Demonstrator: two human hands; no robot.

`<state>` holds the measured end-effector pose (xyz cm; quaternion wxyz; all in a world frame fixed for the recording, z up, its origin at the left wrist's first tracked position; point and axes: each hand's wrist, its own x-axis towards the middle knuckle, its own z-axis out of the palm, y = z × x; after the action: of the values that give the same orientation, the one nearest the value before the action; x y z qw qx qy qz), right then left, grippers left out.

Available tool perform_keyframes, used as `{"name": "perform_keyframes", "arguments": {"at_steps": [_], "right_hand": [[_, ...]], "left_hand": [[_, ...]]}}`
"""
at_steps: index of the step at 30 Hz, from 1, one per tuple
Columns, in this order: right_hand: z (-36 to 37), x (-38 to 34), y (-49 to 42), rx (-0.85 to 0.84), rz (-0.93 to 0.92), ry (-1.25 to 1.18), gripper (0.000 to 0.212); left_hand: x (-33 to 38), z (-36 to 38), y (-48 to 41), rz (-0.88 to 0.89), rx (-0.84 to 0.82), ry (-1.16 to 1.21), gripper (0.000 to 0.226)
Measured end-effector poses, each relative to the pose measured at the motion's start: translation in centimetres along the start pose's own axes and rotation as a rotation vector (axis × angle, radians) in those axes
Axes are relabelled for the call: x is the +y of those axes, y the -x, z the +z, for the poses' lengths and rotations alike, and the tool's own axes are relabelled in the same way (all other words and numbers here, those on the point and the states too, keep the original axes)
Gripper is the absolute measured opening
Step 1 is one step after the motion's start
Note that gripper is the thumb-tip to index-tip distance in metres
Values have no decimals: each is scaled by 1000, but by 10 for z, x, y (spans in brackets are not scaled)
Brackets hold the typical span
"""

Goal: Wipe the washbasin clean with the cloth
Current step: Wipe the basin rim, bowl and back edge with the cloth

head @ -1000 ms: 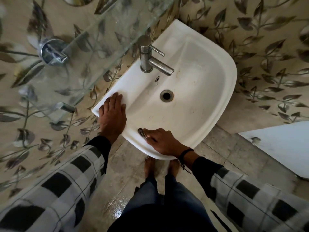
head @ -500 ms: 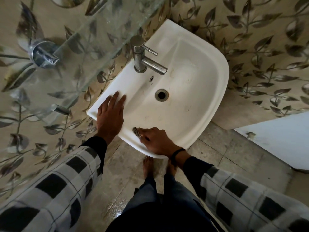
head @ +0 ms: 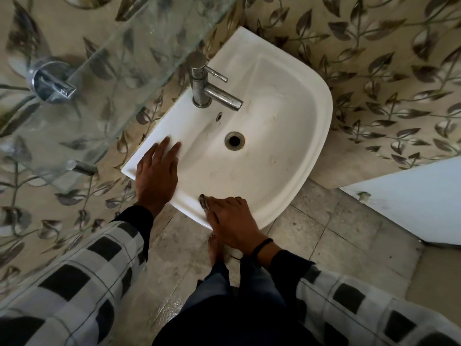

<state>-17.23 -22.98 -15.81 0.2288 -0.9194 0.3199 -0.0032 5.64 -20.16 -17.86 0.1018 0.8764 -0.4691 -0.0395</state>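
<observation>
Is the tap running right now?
Off, it seems: no stream leaves the tap spout, and none reaches the washbasin bowl below it.

text: none legible | labels: none | brands: none | numbers: none | signs: none
</observation>
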Motion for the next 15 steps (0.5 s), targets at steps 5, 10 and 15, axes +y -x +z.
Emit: {"name": "perform_keyframes", "arguments": {"at_steps": [5, 10, 15], "right_hand": [[-14, 54, 35, 23, 38, 259, 32], [4, -1, 12, 118, 181, 158, 32], [-29, 90, 14, -57, -81, 382, 35]], "left_hand": [[-1, 3, -1, -11, 9, 2, 45], [-1, 3, 0, 4, 22, -2, 45], [-1, 2, 1, -1, 23, 1, 44]]}}
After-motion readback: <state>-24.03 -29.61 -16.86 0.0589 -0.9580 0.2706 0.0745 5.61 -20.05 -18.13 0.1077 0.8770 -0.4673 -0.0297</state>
